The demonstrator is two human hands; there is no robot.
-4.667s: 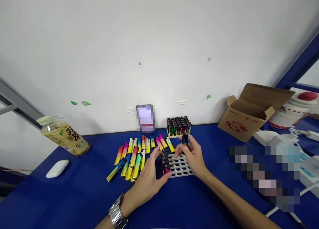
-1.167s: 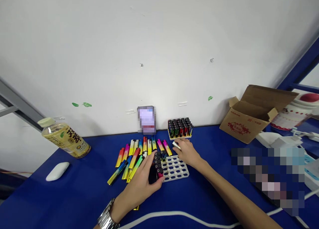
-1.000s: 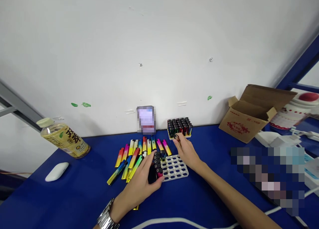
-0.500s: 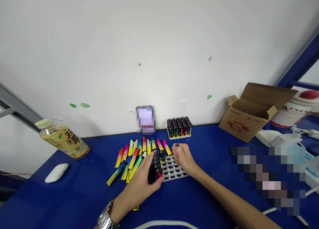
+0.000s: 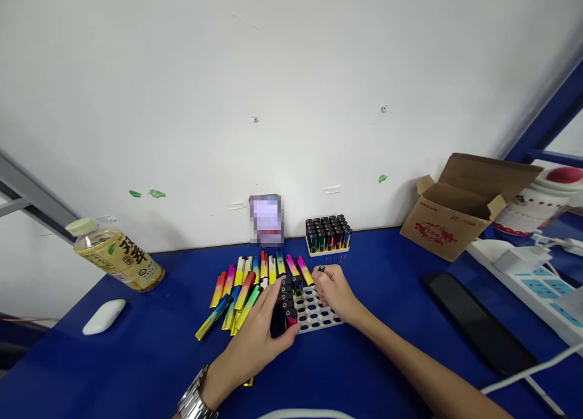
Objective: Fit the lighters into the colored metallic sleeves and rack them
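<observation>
My left hand (image 5: pixel 257 331) curls round the left end of a white tray with oval holes (image 5: pixel 314 309), thumb at its front corner and fingers at its back. A row of black-topped lighters (image 5: pixel 286 297) stands upright in the tray beside that palm, plus one more lighter (image 5: pixel 297 285) in the second row. Closed over the tray's right rear part, my right hand (image 5: pixel 334 291) grips a lighter (image 5: pixel 321 269); only its black top shows above the fist. Loose colourful lighters (image 5: pixel 246 288) lie left of and behind the tray, some overlapping.
Behind stands a full tray of lighters (image 5: pixel 328 234) near the wall, with a blurred-screen phone (image 5: pixel 266 220) propped to its left. A drink bottle (image 5: pixel 118 255) and white case (image 5: pixel 104 317) are at left. At right are an open carton (image 5: pixel 444 218), black phone (image 5: pixel 478 322) and power strip (image 5: pixel 542 285).
My right hand has shifted very slightly, and the lighter top in it now sits a little lower and further left. My left hand stays where it was on the tray.
</observation>
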